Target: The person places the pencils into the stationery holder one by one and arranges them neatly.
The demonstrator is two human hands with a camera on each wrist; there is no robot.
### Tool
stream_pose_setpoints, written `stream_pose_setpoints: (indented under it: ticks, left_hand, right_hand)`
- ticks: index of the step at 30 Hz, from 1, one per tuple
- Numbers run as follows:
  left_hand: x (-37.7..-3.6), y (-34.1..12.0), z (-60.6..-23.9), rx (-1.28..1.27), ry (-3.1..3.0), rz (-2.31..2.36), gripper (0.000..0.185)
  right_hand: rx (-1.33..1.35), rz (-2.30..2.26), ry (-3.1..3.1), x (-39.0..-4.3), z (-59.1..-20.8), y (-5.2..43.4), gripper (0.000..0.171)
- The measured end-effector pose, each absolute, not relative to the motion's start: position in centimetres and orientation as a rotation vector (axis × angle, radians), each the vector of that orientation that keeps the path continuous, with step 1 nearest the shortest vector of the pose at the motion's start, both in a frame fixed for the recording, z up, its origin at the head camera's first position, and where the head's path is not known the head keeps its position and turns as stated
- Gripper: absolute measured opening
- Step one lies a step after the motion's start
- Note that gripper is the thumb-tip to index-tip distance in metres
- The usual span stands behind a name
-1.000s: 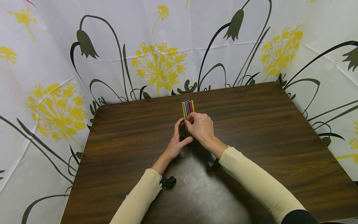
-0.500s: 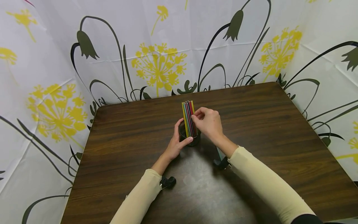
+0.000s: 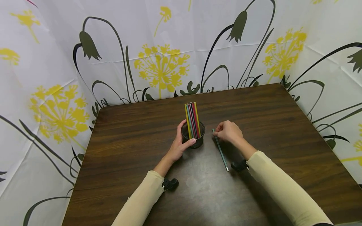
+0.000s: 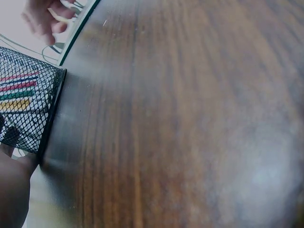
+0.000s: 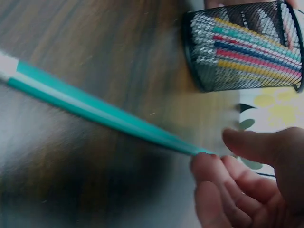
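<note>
Head view: a dark wood-grain desk (image 3: 135, 150) fills the lower frame, with a white curtain (image 3: 51, 62) printed with yellow and dark flowers behind it. At centre frame stands a black mesh cup (image 3: 193, 138), upright, packed with coloured pencils (image 3: 192, 119) that rise above its rim. The left hand (image 3: 179, 146) wraps the cup from its left side, thumb at the front wall, fingers curled behind; grip closed round the cup.

Right of the cup, near but apart from it, a teal pencil (image 3: 220, 150) lies flat on the desk, running from upper left to lower right. The right hand (image 3: 229, 132) sits at its upper end, fingertips bunched on the tip.

Right wrist view: the teal pencil (image 5: 99, 114) crosses the frame diagonally, blurred; fingertips (image 5: 209, 164) meet its end, thumb curled above, a pinching grip. The mesh cup (image 5: 242, 47) shows at upper right.

Left wrist view: the cup's mesh wall (image 4: 28, 109) at left edge, coloured pencils visible through it; the right hand (image 4: 45, 19) is in the upper left corner.
</note>
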State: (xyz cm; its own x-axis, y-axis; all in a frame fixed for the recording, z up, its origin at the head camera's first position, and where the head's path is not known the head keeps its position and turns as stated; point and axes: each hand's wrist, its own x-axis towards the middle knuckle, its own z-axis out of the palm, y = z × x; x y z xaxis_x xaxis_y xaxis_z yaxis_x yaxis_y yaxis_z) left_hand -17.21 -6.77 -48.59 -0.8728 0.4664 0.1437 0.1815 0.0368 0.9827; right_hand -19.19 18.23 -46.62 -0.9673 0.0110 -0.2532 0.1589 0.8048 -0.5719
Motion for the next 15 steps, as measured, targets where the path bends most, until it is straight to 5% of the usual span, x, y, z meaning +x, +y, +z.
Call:
stream_pose_setpoints:
  ticks: [6, 15]
  left_hand:
    - [-17.18, -6.78, -48.56, 0.644, 2.083, 1.919, 0.082]
    - [-17.22, -6.76, -48.65, 0.654, 2.056, 1.948, 0.082]
  right_hand:
    - [0.131, -0.742, 2.600, -18.75, -47.42, 18.65, 0.030]
    - [0.128, -0.691, 2.615, -18.91, -47.73, 18.51, 0.023]
